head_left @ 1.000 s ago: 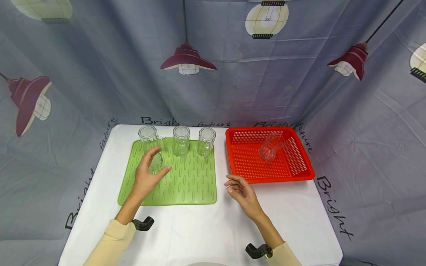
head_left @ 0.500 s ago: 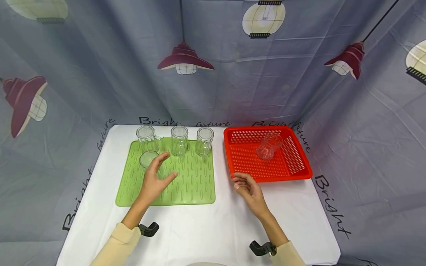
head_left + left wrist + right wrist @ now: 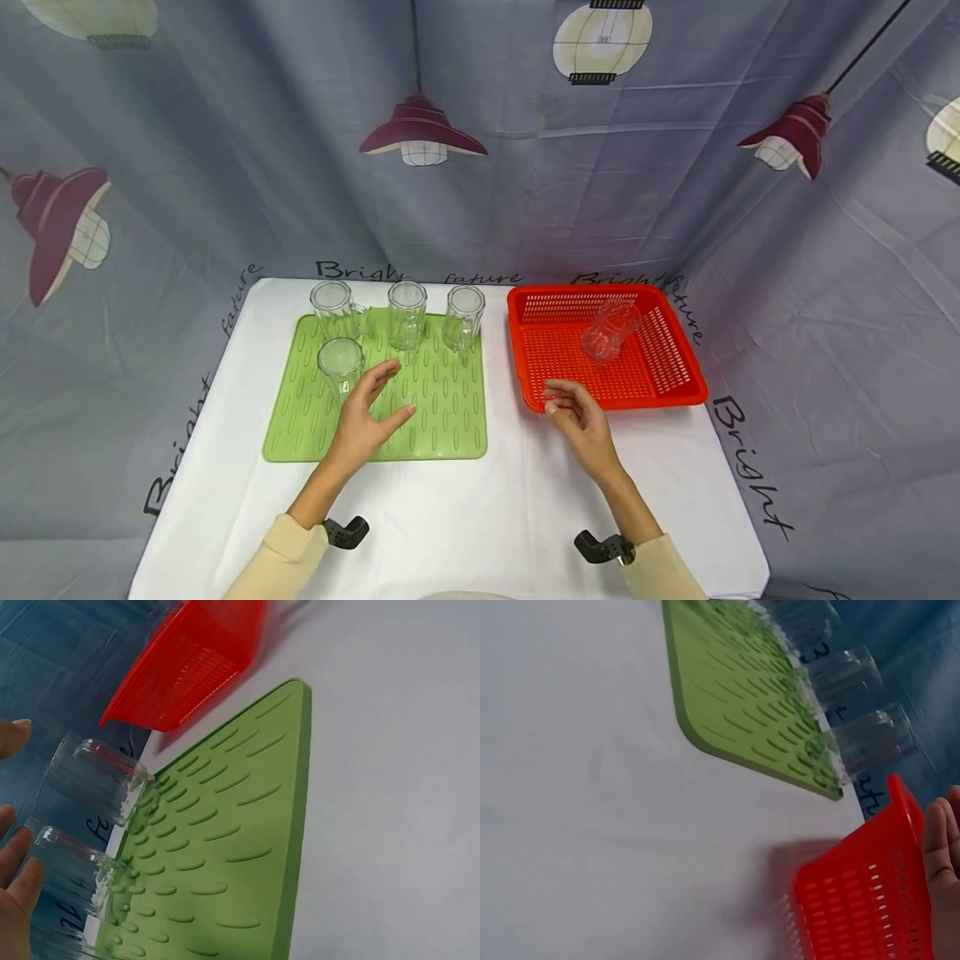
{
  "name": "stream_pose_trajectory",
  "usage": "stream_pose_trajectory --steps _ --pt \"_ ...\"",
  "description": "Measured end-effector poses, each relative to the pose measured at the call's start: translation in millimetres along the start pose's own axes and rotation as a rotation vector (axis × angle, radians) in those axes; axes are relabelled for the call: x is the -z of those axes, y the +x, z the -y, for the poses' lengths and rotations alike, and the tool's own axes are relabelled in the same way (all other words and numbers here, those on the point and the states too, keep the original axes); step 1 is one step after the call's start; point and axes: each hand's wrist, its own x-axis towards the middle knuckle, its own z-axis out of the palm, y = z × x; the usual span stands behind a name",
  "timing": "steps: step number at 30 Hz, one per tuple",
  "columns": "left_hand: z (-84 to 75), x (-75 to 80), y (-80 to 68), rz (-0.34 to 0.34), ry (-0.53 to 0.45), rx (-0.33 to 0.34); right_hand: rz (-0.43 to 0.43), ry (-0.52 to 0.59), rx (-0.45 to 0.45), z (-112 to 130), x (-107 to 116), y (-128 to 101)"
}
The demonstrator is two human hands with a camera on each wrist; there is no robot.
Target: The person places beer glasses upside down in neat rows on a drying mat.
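A clear glass (image 3: 341,364) is set upside down on the near left part of a green ribbed mat (image 3: 435,417), just left of the left hand (image 3: 365,419), apart from it. A second clear glass (image 3: 609,330) is seen lying tilted inside the red perforated basket (image 3: 675,392), whose near rim is beside the right hand (image 3: 583,421).

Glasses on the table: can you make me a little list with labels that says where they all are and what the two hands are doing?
Green mat: lies on the white table, left of the red basket.
Back row: three glasses stand upside down on the mat.
Front glass: upside down, alone, nearer the person.
Basket glass: lies on its side in the basket.
Left hand: open, beside the front glass, holding nothing.
Right hand: at the basket's near rim, fingers loosely curled, holding nothing.
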Motion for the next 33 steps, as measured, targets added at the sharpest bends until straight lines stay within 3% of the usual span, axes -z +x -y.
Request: stream_pose_trajectory --steps 17,25,33 --pt "4.1 4.8 -4.1 0.010 -0.072 0.013 -0.135 -0.028 0.014 -2 26 27" --pt "5.2 2.7 -9.6 0.002 -0.087 0.029 -0.230 -0.146 -0.031 1 44 43" --pt "8.2 7.2 -14.7 -0.054 -0.083 0.039 -0.316 -0.221 -0.059 1 58 53"
